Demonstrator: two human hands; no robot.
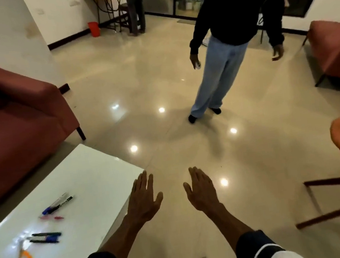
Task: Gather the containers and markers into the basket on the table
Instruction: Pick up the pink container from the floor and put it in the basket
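Holding my left hand (144,198) and right hand (201,189) flat and spread over the floor, I see thin coloured markers (46,237) on the shiny white table (89,177), left of me, nearer my left hand.

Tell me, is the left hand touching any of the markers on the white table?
Apart. The head view shows the left hand open past the table's corner, with bare tabletop between it and the nearest markers.
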